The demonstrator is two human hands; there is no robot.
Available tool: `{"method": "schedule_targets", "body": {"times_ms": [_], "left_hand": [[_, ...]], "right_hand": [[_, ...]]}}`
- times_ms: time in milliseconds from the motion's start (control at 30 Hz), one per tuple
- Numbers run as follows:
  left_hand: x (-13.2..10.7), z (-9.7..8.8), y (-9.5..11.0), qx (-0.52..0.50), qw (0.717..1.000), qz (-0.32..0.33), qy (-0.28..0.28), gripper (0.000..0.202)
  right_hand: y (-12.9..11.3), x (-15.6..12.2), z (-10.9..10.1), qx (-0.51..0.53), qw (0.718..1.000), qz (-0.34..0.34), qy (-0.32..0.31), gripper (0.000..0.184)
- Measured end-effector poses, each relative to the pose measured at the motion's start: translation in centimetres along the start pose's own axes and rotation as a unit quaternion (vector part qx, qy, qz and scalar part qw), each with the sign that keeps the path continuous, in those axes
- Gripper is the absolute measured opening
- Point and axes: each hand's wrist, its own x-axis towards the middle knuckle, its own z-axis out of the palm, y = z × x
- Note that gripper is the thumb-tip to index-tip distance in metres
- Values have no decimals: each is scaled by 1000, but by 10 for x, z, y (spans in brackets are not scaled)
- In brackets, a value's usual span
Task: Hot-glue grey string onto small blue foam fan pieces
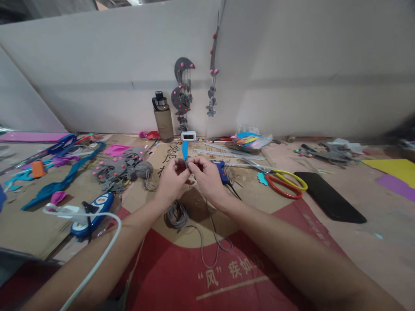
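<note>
My left hand (175,178) and my right hand (207,178) meet over the cardboard, both with fingers pinched together. At the fingertips stands the narrow lower end of a blue leaf-shaped piece (185,150), which seems to be between my left fingers. Grey cord (213,224) hangs from under my right hand and loops across the red print. Its ends at the fingers are hidden. A loose coil of grey cord (177,214) lies below my left hand. Just right of my right hand is a blue glue gun (221,171).
Red-and-yellow-handled scissors (285,183) and a black phone (329,196) lie to the right. Grey felt pieces (113,170) and a yarn ball (143,170) lie left. A bottle (164,121) stands by the wall. A white cable (106,246) crosses over my left forearm.
</note>
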Motion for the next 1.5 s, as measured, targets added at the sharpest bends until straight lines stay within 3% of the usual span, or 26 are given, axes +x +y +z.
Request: {"method": "schedule_targets", "body": {"times_ms": [433, 733, 1067, 1267, 1500], "left_hand": [[6, -3, -6, -70, 997, -20, -1, 22], [8, -4, -10, -139, 990, -33, -5, 18], [11, -7, -7, -166, 985, -44, 14, 24], [23, -16, -11, -177, 981, -47, 59, 24], [33, -28, -24, -203, 974, -64, 81, 17]], "right_hand": [[-2, -3, 2, 60, 998, 8, -17, 10], [-1, -3, -5, -118, 989, -90, -18, 10], [-1, -2, -6, -148, 980, -128, -26, 12], [2, -3, -4, -149, 980, -115, -70, 14], [4, -14, 4, -193, 960, -70, -189, 15]]}}
